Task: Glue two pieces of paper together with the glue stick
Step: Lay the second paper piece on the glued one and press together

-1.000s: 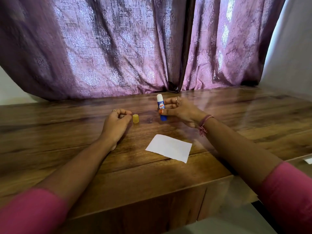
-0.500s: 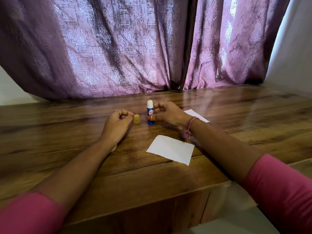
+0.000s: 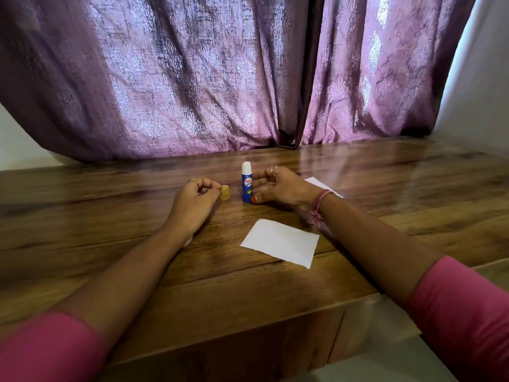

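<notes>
The blue glue stick stands upright on the wooden table, uncapped, with its white glue tip showing. My right hand holds it from the right, thumb at its base and fingers curled behind it. The stick's yellow cap stands just to its left. My left hand rests on the table with curled fingers, one fingertip against the cap. A white piece of paper lies flat nearer to me. A second white piece shows partly behind my right wrist.
Purple patterned curtains hang along the table's far edge. The table's front edge runs below my forearms, dropping off at the right. A pale wall stands at the far right.
My right hand moved the glue stick left and set it down close to the cap. The second paper came into view behind the wrist. My left hand stayed put.
</notes>
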The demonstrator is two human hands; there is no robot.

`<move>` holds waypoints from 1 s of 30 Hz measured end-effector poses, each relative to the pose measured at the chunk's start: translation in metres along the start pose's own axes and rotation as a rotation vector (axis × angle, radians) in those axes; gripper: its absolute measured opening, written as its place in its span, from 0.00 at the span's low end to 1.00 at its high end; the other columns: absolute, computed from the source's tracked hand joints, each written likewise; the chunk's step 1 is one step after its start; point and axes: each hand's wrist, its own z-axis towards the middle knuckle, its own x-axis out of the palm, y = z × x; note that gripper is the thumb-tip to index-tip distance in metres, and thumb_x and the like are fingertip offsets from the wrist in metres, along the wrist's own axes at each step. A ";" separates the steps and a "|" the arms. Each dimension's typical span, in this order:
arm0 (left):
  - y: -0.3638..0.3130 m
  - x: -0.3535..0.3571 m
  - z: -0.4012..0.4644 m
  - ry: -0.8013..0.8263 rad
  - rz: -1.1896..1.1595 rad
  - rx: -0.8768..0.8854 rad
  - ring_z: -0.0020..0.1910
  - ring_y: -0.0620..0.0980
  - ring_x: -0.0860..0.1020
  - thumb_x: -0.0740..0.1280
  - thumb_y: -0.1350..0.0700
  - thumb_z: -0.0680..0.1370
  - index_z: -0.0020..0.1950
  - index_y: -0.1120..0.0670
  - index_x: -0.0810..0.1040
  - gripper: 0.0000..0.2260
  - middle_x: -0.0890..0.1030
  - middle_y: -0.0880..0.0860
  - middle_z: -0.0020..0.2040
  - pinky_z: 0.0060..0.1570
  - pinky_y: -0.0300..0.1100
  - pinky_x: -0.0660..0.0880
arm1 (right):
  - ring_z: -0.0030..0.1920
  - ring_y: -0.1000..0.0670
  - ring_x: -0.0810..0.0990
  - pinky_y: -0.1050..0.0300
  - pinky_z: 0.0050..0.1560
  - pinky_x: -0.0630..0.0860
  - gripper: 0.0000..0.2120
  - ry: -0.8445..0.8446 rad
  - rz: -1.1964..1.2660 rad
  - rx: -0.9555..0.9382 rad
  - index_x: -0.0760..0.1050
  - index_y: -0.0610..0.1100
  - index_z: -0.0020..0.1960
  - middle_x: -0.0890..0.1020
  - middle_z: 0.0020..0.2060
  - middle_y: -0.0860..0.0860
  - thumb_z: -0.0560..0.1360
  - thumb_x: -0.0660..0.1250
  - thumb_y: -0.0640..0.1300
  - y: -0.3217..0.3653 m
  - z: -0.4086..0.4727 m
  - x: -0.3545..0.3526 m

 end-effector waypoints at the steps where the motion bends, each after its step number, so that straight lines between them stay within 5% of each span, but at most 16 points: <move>1: 0.000 0.000 0.000 -0.001 0.002 -0.003 0.31 0.44 0.73 0.66 0.59 0.75 0.41 0.48 0.78 0.06 0.75 0.47 0.34 0.29 0.37 0.70 | 0.44 0.48 0.80 0.55 0.47 0.80 0.25 -0.011 0.005 0.003 0.68 0.30 0.65 0.78 0.52 0.40 0.69 0.66 0.21 0.002 -0.003 -0.005; 3: -0.001 0.001 0.000 -0.001 0.003 -0.006 0.32 0.44 0.73 0.66 0.59 0.75 0.41 0.48 0.78 0.06 0.76 0.47 0.34 0.29 0.37 0.70 | 0.43 0.49 0.79 0.53 0.49 0.79 0.22 -0.086 -0.065 -0.013 0.69 0.30 0.64 0.78 0.48 0.42 0.71 0.65 0.22 0.008 -0.011 -0.019; 6: -0.002 0.002 -0.001 0.004 0.016 0.001 0.31 0.42 0.73 0.66 0.59 0.75 0.41 0.48 0.78 0.07 0.76 0.46 0.34 0.29 0.35 0.69 | 0.38 0.54 0.78 0.62 0.40 0.77 0.16 -0.265 -0.185 -0.041 0.74 0.34 0.59 0.79 0.39 0.49 0.73 0.66 0.27 0.013 -0.023 -0.048; 10: -0.005 0.002 -0.004 0.008 0.046 0.030 0.27 0.34 0.73 0.66 0.60 0.75 0.40 0.48 0.78 0.07 0.76 0.43 0.34 0.24 0.27 0.68 | 0.36 0.55 0.75 0.64 0.32 0.74 0.09 -0.455 -0.299 0.039 0.77 0.38 0.52 0.79 0.40 0.46 0.72 0.71 0.35 0.000 -0.039 -0.087; 12: -0.006 0.003 -0.005 0.017 0.047 0.042 0.25 0.31 0.72 0.66 0.60 0.75 0.40 0.49 0.78 0.08 0.76 0.43 0.34 0.23 0.25 0.67 | 0.35 0.53 0.74 0.70 0.26 0.71 0.14 -0.518 -0.324 0.091 0.77 0.34 0.54 0.78 0.42 0.44 0.71 0.73 0.38 -0.013 -0.044 -0.100; 14: -0.007 0.003 -0.006 0.023 0.050 0.040 0.25 0.31 0.72 0.67 0.60 0.75 0.40 0.49 0.79 0.07 0.77 0.42 0.34 0.23 0.24 0.66 | 0.37 0.51 0.74 0.68 0.30 0.72 0.17 -0.558 -0.338 0.133 0.77 0.33 0.54 0.77 0.41 0.44 0.70 0.75 0.41 -0.022 -0.048 -0.107; 16: -0.007 0.003 -0.006 0.041 0.037 0.032 0.26 0.32 0.72 0.67 0.60 0.74 0.40 0.49 0.79 0.07 0.77 0.40 0.33 0.25 0.24 0.66 | 0.35 0.49 0.71 0.58 0.34 0.69 0.14 -0.566 -0.348 0.171 0.79 0.34 0.44 0.74 0.36 0.44 0.69 0.76 0.44 -0.027 -0.050 -0.108; 18: -0.006 0.003 -0.006 0.074 0.044 0.031 0.28 0.30 0.73 0.67 0.60 0.74 0.40 0.49 0.79 0.06 0.77 0.39 0.33 0.27 0.25 0.67 | 0.30 0.50 0.63 0.56 0.32 0.58 0.21 -0.551 -0.408 0.195 0.69 0.41 0.28 0.66 0.27 0.46 0.68 0.76 0.49 -0.029 -0.049 -0.106; 21: -0.005 0.002 -0.006 0.089 0.055 0.031 0.28 0.29 0.73 0.68 0.59 0.75 0.40 0.49 0.80 0.05 0.77 0.39 0.34 0.28 0.27 0.68 | 0.27 0.47 0.61 0.53 0.32 0.56 0.29 -0.542 -0.510 0.218 0.61 0.44 0.23 0.62 0.23 0.46 0.65 0.77 0.56 -0.026 -0.049 -0.099; 23: -0.005 0.001 -0.005 0.088 0.070 0.031 0.29 0.28 0.74 0.68 0.58 0.75 0.40 0.49 0.80 0.05 0.77 0.39 0.34 0.29 0.29 0.68 | 0.35 0.43 0.75 0.51 0.39 0.70 0.24 -0.544 -0.554 0.233 0.78 0.35 0.35 0.79 0.33 0.38 0.63 0.78 0.58 -0.026 -0.048 -0.096; 25: -0.004 0.001 -0.006 0.099 0.086 0.031 0.30 0.31 0.74 0.68 0.58 0.75 0.40 0.49 0.80 0.05 0.77 0.40 0.35 0.32 0.33 0.67 | 0.48 0.43 0.79 0.53 0.51 0.74 0.33 -0.528 -0.602 0.258 0.78 0.31 0.52 0.83 0.51 0.39 0.62 0.78 0.58 -0.025 -0.047 -0.095; 30: -0.006 0.000 -0.007 0.119 0.137 0.036 0.31 0.40 0.73 0.68 0.57 0.75 0.41 0.50 0.79 0.04 0.76 0.46 0.34 0.31 0.34 0.70 | 0.53 0.39 0.80 0.48 0.55 0.74 0.40 -0.469 -0.643 0.260 0.75 0.27 0.57 0.82 0.53 0.36 0.60 0.80 0.56 -0.022 -0.049 -0.092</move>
